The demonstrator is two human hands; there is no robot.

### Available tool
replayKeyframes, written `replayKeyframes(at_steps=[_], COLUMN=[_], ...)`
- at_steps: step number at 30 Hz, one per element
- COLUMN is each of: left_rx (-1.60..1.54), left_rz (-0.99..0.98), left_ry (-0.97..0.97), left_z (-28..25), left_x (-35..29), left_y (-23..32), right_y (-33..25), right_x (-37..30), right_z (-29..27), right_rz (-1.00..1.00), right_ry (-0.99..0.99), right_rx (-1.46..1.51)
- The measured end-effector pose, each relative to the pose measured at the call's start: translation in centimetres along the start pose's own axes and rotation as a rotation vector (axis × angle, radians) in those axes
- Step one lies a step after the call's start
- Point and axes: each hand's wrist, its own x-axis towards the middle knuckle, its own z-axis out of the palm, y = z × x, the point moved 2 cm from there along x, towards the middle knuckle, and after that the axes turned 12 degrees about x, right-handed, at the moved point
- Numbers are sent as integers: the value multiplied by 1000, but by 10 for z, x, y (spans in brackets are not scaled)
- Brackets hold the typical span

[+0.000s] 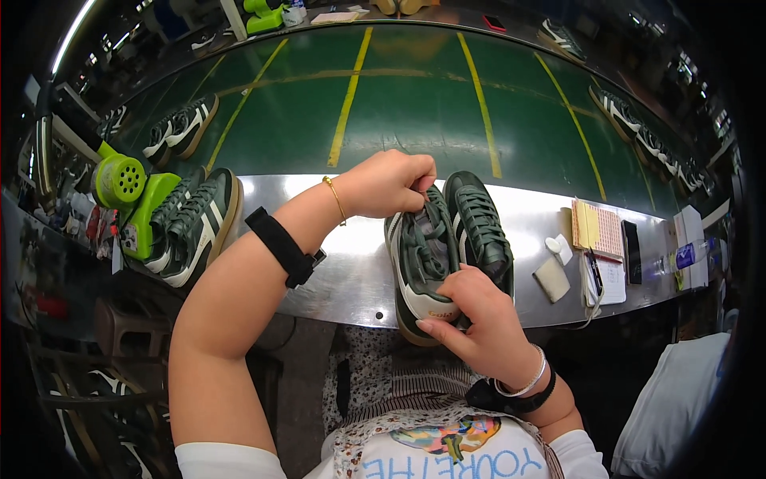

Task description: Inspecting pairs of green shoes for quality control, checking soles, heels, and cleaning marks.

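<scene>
A dark green sneaker (407, 297) with white stripes and a white heel patch sits on the metal table edge, its heel toward me. My right hand (483, 323) grips that heel, thumb on the outside and fingers over the collar. At the front of the same shoe, my left hand (396, 185) is closed in a pinch on the green shoelace (431, 233); its fingertips are partly hidden. The lace looks loose over the tongue. Close on the right stands a matching sneaker (481, 219), laced, with neither hand on its laces.
Beyond the metal tabletop (319, 307) runs a green surface (407, 104) with yellow lines. A lime-green device (148, 203) and a pair of sneakers (199, 227) stand left. Notebooks (598, 231), a pen (595, 271) and a pale pad (550, 278) lie right. More sneakers (650, 136) are farther right.
</scene>
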Motion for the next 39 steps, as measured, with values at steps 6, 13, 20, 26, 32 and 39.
replayKeyframes(at_steps=[6,13,20,26,32,39], left_rx=[-10,51,287,452,225,786], left_rz=[11,-2,-752,-1467,-1482,-1356], left_ry=[62,256,928,556,112,376], left_z=[1,34,-37,-94,-86,-129], left_x=[-6,-86,-249,-405,-388,-392], left_y=[-3,-19,-90,-194,-236,-195], right_y=[13,11,75,109,105,66], right_x=[6,-11,-46,-48,-52,-18], right_z=[8,-3,-58,-47,-52,-8], right_rz=[-58,26,579,644,711,588], right_ry=[-44,32,415,281,306,74], right_rx=[-51,-296,-24,446,390,121])
